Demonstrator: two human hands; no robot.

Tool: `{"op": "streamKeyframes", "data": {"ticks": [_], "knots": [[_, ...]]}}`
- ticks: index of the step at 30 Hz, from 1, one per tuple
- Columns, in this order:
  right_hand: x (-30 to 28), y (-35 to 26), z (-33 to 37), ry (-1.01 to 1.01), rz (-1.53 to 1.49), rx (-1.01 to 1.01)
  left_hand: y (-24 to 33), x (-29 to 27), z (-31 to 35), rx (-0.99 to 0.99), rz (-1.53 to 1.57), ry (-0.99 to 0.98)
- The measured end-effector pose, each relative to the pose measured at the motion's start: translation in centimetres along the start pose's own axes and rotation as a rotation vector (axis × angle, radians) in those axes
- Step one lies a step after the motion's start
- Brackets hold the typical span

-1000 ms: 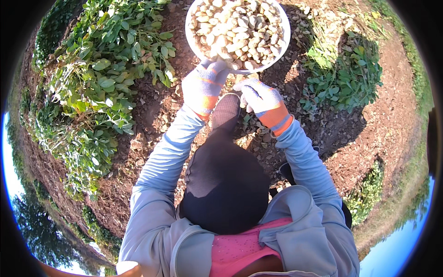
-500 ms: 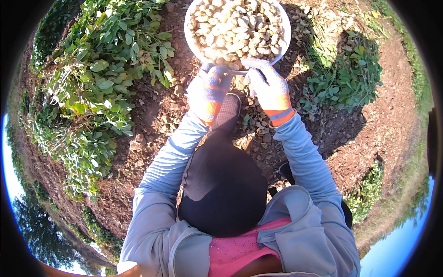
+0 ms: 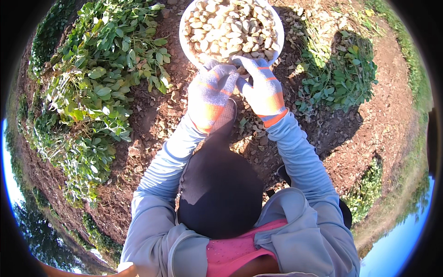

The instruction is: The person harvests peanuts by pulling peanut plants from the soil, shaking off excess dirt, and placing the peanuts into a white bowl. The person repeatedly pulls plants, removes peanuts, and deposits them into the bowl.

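Left hand (image 3: 208,94), right hand (image 3: 265,90) (both knit-gloved), round basin (image 3: 280,33), knobbly peanuts (image 3: 230,28)

Wide fisheye view, head-worn, facing down, near the ground (image 3: 387,106)

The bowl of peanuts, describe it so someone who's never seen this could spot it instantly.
Find the large leafy heap on the left and smaller green clump at upper right. Between them, at the top edge, just beyond the left hand and right hand, sits the bowl. Unlike its leafy green neighbours, it is round and white-rimmed, filled with pale peanuts.
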State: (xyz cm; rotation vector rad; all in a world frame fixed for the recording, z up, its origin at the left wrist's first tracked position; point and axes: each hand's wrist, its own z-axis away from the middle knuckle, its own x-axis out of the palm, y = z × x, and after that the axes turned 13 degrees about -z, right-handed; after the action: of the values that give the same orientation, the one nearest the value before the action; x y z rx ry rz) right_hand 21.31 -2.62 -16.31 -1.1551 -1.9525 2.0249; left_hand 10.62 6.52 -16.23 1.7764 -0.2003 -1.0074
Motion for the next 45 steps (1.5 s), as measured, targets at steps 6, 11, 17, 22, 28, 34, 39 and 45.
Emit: {"op": "streamKeyframes", "data": {"ticks": [6,11,17,22,28,34,39,45], "knots": [[0.0,0.4,-0.1,0.031,-0.127,-0.074,1.4,-1.0,-0.6,-0.126,0.389,-0.006],[-0.2,-1.9,1.3,-0.128,-0.374,0.178,1.4,-1.8,-0.2,-0.425,0.85,-0.217],[-1.7,0.0,2.8,-0.486,-0.106,-0.031,0.7,-2.8,1.3,-0.485,0.716,-0.409],[-3.2,0.6,2.6,-0.472,-0.386,0.131,-2.9,-4.7,2.0,-0.625,1.023,-0.31],[-5.1,1.9,-1.2,-0.117,-0.062,-0.09,-10.3,-5.4,6.2,-0.255,-0.42,-0.397],[-5.0,4.0,-1.7,-0.085,-0.171,0.046,-7.7,-6.6,1.3,-0.363,-0.506,-0.259],[-5.9,3.8,-1.2,-0.037,-0.349,0.291,-3.5,-6.5,-6.9,0.111,-0.422,0.056],[-6.9,3.9,0.9,0.016,-0.433,0.305,-2.3,-1.0,-16.0,0.61,-0.504,-0.052]]}}
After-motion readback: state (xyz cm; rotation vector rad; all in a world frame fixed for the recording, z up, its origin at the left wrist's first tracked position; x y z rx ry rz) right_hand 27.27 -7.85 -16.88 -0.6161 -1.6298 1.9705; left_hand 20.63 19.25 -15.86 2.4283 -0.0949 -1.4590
